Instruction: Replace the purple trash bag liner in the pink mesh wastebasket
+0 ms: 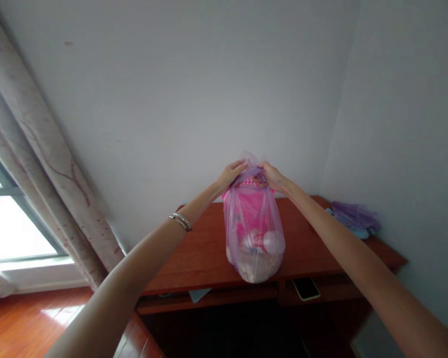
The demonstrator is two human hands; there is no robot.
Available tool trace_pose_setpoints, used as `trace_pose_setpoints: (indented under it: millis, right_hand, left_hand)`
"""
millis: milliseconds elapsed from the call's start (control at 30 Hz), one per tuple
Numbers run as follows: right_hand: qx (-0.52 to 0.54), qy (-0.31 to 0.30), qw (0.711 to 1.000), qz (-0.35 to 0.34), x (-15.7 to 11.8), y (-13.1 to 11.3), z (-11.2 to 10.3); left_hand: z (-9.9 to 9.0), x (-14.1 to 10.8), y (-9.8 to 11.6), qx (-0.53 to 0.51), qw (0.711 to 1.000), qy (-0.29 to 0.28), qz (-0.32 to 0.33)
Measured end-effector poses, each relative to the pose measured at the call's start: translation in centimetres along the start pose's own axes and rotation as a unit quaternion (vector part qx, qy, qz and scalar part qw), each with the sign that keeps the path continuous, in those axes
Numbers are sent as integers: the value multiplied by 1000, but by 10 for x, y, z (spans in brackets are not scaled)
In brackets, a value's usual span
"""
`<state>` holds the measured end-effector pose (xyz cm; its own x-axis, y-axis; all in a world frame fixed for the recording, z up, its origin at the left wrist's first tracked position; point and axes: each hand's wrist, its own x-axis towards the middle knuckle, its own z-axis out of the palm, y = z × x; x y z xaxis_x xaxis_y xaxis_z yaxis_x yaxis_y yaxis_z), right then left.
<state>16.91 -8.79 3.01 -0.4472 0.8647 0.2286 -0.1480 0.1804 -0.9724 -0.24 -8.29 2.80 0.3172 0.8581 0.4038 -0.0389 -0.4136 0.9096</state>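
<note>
A see-through purple plastic bag (252, 214) hangs from both my hands over the front part of a reddish-brown desk (197, 248). Inside it show a bright pink item and something white and rounded below, perhaps a soft toy; the film blurs their details. My left hand (233, 174) grips the left side of the bag's gathered top, a silver bangle on its wrist. Opposite it, my right hand (272, 175) pinches the right side of the same top. Whether the bag's base touches the desk I cannot tell.
Another crumpled purple bag (353, 215) lies at the desk's right end, with a light blue item under it. A phone (306, 288) rests in the right shelf below the desktop. Walls stand behind and right; a curtain (48, 139) hangs by the window at left.
</note>
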Motion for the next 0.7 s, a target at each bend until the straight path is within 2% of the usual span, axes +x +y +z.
trace_pose_setpoints:
  millis: [100,233,433,567,633,700]
  right_hand:
    - [-1,-20,1000,9,0,1,-1]
    - [-8,-27,1000,8,0,2,-2]
    - [-5,-43,999,19,-4,3,-1]
    - [38,-23,999,9,-6,7,-4]
    - [68,-9,998,-1,-6,9,-7]
    - [94,-7,996,3,-6,11,-9]
  left_hand:
    - [-1,0,-1,-7,1000,-5,5]
    - [-3,2,-6,-32,998,49,3]
    - [-4,6,-12,-51,991,115,46]
    - [-4,7,-16,-79,989,117,53]
    - [-3,5,-19,-86,990,109,34]
    - [-2,1,-19,-84,994,72,-3]
